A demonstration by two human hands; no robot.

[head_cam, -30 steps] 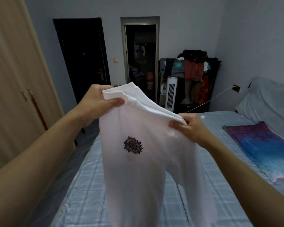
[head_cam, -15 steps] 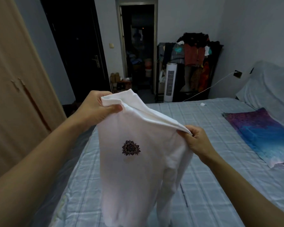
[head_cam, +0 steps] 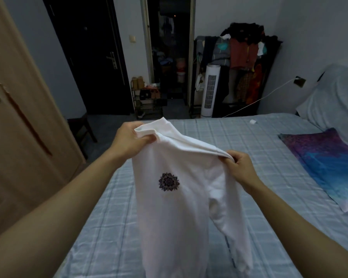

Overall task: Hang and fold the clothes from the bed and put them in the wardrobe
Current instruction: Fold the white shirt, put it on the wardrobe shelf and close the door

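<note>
Two hands, left hand (head_cam: 131,139) and right hand (head_cam: 239,167), fingers pinched closed on one white shirt (head_cam: 175,207) above one bed (head_cam: 219,129).

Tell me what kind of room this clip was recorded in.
A home bedroom, most likely: a bed with a checked sheet fills the middle, a wooden wardrobe stands on the left, and a loaded clothes rack sits by the far wall.

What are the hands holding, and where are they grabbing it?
A white shirt: the left hand pinches its collar end, the right hand its shoulder edge.
</note>
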